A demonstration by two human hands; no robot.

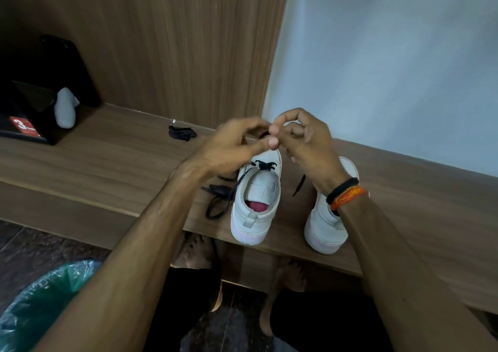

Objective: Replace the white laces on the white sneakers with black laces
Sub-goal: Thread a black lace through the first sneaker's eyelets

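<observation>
Left hand (237, 141) and right hand (301, 136) meet above the left sneaker (256, 201), fingers curled, pinching the black lace (265, 165) just threaded through its 12 o'clock eyelets. Right sneaker (327, 225) stands at 3 o'clock on the counter (107, 163). Judgement: even both lace ends, keep them flat, before the next eyelet pair.

— Inspector: Access along the bench (113, 157)?

— Assistant: Bare wood lies between the black box (29, 125) at far left and the left sneaker (256, 203). A small black lace bundle (182, 133) sits near the back panel; loose black lace (218, 198) trails just beside that sneaker's left flank.

— Inspector: Between the shoes?

— Assistant: A narrow gap; a lace end (299, 186) lies in it. The right sneaker (327, 225) stands close by.

— Inspector: Above?

— Assistant: Both hands, left hand (237, 147) and right hand (304, 141), hang over the toes, fingers together. What they pinch is blurred, possibly lace.

— Inspector: Rear and right?

— Assistant: The wood panel (175, 42) and wall (390, 69) close off the back. Bench right of the shoes lies open.
</observation>
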